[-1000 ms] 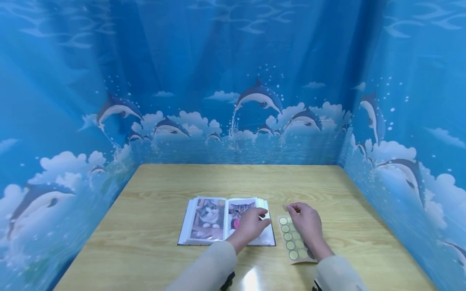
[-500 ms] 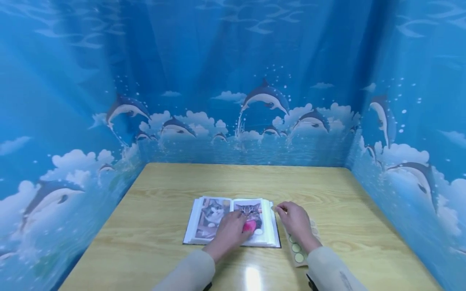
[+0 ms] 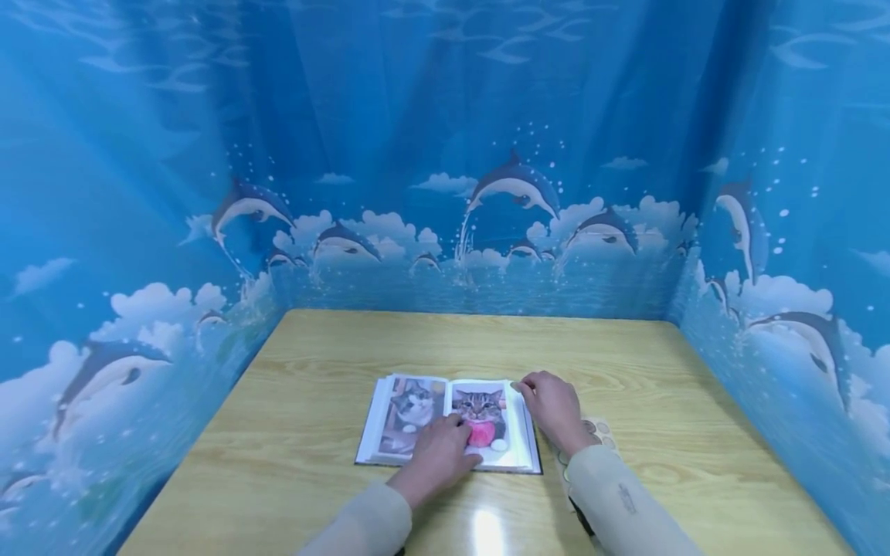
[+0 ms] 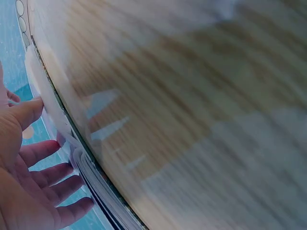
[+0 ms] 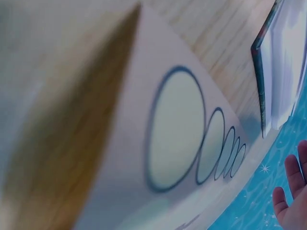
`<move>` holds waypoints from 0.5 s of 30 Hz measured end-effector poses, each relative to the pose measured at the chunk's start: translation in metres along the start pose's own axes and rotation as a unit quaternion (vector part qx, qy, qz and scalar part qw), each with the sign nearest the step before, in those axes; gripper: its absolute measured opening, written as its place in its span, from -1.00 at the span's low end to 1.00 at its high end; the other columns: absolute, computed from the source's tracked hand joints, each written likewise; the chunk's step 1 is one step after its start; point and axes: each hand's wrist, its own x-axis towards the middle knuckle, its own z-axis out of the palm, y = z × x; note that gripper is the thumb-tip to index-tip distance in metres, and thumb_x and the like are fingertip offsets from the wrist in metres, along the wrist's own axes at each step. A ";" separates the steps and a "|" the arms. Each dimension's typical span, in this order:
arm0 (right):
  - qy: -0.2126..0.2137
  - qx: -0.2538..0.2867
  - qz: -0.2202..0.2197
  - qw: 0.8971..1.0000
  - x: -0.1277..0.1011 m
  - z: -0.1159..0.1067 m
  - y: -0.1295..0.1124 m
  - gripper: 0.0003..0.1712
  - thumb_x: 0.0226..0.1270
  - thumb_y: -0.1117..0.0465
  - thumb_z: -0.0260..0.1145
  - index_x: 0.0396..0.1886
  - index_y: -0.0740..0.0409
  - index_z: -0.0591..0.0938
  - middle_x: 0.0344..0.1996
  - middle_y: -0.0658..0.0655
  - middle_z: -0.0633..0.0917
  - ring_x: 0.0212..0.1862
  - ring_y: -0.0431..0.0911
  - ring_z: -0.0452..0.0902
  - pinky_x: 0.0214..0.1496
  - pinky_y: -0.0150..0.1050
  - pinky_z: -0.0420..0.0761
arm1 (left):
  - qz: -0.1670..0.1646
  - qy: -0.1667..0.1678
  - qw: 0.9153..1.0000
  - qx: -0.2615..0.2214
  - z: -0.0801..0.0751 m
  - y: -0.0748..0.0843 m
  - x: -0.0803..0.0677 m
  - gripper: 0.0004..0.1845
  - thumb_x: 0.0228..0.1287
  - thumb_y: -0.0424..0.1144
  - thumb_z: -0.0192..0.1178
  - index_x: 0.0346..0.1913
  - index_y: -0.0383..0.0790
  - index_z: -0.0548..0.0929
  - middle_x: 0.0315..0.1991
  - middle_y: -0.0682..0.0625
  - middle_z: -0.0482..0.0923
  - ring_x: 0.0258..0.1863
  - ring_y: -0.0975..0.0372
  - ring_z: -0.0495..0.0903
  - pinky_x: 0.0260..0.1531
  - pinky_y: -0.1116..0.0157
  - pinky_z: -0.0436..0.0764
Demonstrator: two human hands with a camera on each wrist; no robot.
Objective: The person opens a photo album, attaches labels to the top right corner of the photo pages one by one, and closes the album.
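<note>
An open photo album (image 3: 416,411) with cat pictures lies on the wooden table (image 3: 626,363). My left hand (image 3: 439,454) rests flat on the lower part of its right page, fingers straight and spread, as the left wrist view shows beside the album's edge (image 4: 91,177). My right hand (image 3: 553,408) sits at the album's upper right corner with curled fingers, thumb and forefinger pinching a small pale sticker that barely shows. A sheet of round stickers (image 3: 599,431) lies right of the album, partly under my right forearm. It fills the right wrist view (image 5: 177,129).
Blue dolphin-print curtains (image 3: 445,154) wall the table in at the back and on both sides. Bare wood stretches behind the album and to its left and right.
My left hand slid from the right page's outer edge to its lower middle. My right hand left the sticker sheet and moved left and away to the album's upper right corner.
</note>
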 end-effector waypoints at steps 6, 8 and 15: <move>0.015 -0.024 -0.011 1.000 0.010 0.009 -0.003 -0.72 0.43 0.02 0.28 -0.20 0.13 0.74 -0.33 0.10 0.70 -0.21 0.04 0.63 -0.07 0.04 0.57 | 0.001 -0.004 1.000 0.016 -0.002 0.001 0.002 -0.51 0.15 0.15 0.37 -0.04 -0.16 0.70 0.15 -0.16 0.55 0.04 -0.02 0.56 0.08 -0.04 0.55; 0.016 -0.027 -0.017 0.999 0.013 0.011 -0.006 -0.71 0.43 0.01 0.28 -0.20 0.13 0.74 -0.33 0.10 0.70 -0.21 0.04 0.62 -0.05 0.04 0.57 | -0.003 -0.007 1.000 0.017 -0.001 0.001 0.003 -0.50 0.13 0.16 0.38 -0.04 -0.16 0.70 0.15 -0.16 0.55 0.03 -0.02 0.57 0.07 -0.02 0.56; 0.022 -0.054 -0.049 0.997 0.019 0.017 -0.012 -0.74 0.42 0.03 0.30 -0.24 0.13 0.75 -0.36 0.09 0.69 -0.23 0.04 0.62 -0.05 0.04 0.57 | -0.010 -0.019 1.000 0.021 0.000 0.001 0.006 -0.48 0.12 0.17 0.38 -0.03 -0.16 0.71 0.19 -0.16 0.54 0.05 -0.02 0.57 0.09 -0.01 0.55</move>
